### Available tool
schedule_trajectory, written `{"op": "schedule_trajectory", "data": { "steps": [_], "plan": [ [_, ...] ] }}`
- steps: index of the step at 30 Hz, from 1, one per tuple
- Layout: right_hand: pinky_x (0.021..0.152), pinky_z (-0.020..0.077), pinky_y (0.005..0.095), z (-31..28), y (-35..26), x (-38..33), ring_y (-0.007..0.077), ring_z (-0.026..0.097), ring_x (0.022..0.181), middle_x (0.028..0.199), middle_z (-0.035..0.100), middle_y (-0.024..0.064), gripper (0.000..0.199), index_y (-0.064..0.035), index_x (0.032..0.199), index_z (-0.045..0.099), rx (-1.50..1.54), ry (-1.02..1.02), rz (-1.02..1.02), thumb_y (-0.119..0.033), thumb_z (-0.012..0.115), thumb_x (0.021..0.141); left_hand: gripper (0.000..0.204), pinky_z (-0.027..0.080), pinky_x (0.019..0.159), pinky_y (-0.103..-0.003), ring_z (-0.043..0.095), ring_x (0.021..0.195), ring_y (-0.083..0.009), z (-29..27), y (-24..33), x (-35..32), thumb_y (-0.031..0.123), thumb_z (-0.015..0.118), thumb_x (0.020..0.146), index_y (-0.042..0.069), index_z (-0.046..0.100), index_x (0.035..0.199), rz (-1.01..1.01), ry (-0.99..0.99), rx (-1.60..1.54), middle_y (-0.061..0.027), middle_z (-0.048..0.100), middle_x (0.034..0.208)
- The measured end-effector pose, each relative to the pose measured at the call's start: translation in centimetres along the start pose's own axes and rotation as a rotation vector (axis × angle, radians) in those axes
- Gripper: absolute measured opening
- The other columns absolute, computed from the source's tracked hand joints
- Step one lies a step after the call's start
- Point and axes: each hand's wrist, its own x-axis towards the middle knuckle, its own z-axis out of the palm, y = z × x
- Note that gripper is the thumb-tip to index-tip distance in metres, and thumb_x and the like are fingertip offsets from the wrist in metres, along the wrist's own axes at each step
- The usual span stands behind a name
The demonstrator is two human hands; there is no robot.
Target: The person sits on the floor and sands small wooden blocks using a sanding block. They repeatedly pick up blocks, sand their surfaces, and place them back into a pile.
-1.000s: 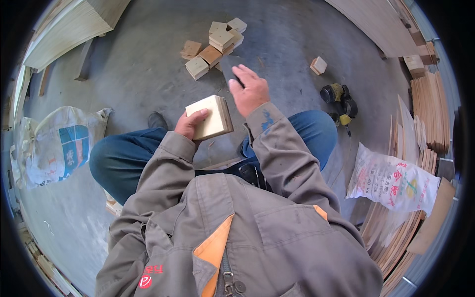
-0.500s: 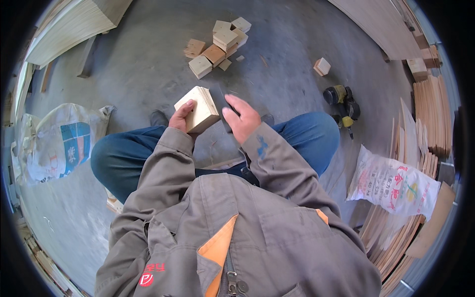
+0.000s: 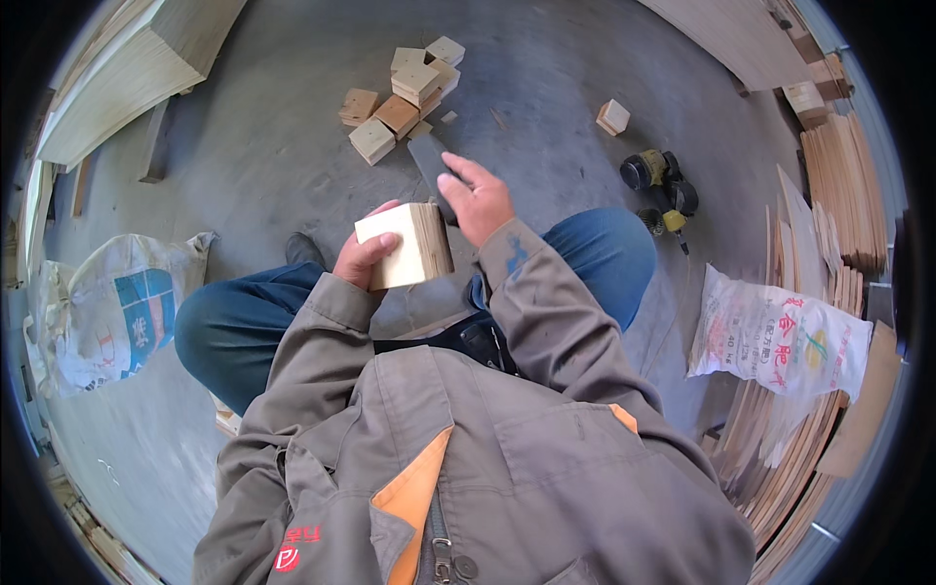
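Observation:
A square plywood block with pale faces and layered edges sits in my left hand, the thumb lying across its top face. My right hand is closed round a flat dark grey bar, like a sanding block. The bar slants beside the plywood block's right layered edge, its far end pointing away from me. Whether the two touch cannot be made out. Part of the bar is hidden behind my right fingers.
Several plywood blocks lie piled on the concrete floor ahead, with a single block farther right. A yellow and black power tool rests near my right knee. Woven sacks flank me; wood strips are stacked at right.
The plywood block has turned in my left hand, showing more of its layered edge. My right hand has tilted the grey bar, and its far end now shows clearly. The view has shifted slightly.

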Motion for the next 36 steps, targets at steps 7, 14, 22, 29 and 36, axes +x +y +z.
{"op": "schedule_trajectory", "data": {
  "steps": [7,14,22,29,36],
  "plan": [
    [0.108,0.0464,0.033,-2.0,-0.9,-2.1,0.0253,0.062,0.128,0.137,0.066,0.0208,0.044,0.0051,0.135,0.064,0.174,-0.028,0.161,-0.017,0.067,0.096,0.105,0.052,0.103,-0.041,0.064,0.119,-0.0282,-1.6,0.8,0.6,0.026,0.088,0.074,-0.004,0.032,0.157,0.037,0.03,0.057,-0.0174,0.061,0.136],
    [0.109,0.0457,0.0334,-3.0,-2.3,-5.0,0.0251,0.061,0.129,0.139,0.065,0.0196,0.043,0.0044,0.135,0.064,0.159,-0.077,0.126,-0.016,0.067,0.097,0.106,0.052,0.102,-0.04,0.064,0.119,-0.0275,-2.2,1.2,0.7,0.028,0.09,0.072,-0.005,0.034,0.156,0.045,0.043,0.058,-0.0172,0.062,0.135],
    [0.109,0.0462,0.0338,-3.1,-2.5,-5.3,0.0271,0.062,0.128,0.137,0.066,0.0199,0.041,0.0031,0.134,0.065,0.251,-0.086,0.358,-0.016,0.067,0.097,0.112,0.047,0.108,-0.039,0.06,0.127,-0.0262,0.3,2.3,0.1,0.016,0.095,0.064,-0.006,0.035,0.155,0.209,0.099,0.458,-0.017,0.062,0.137],
    [0.108,0.0477,0.0356,-2.5,-2.6,-4.2,0.03,0.063,0.126,0.134,0.067,0.0215,0.04,0.0035,0.129,0.067,-0.114,-0.128,-0.018,-0.017,0.069,0.095,0.107,0.048,0.107,-0.037,0.061,0.124,-0.0252,0.9,1.6,-0.4,0.014,0.094,0.062,-0.003,0.039,0.151,0.344,0.107,0.835,-0.0168,0.061,0.134],
    [0.107,0.0481,0.0364,-3.5,-2.9,-3.7,0.0313,0.064,0.125,0.133,0.067,0.0215,0.042,0.003,0.128,0.068,-0.061,-0.104,0.072,-0.021,0.069,0.094,0.105,0.049,0.106,-0.036,0.061,0.122,-0.0243,1.1,0.9,-0.6,0.008,0.094,0.06,0.002,0.04,0.15,0.439,0.12,1.021,-0.0146,0.061,0.13]
  ]
}}
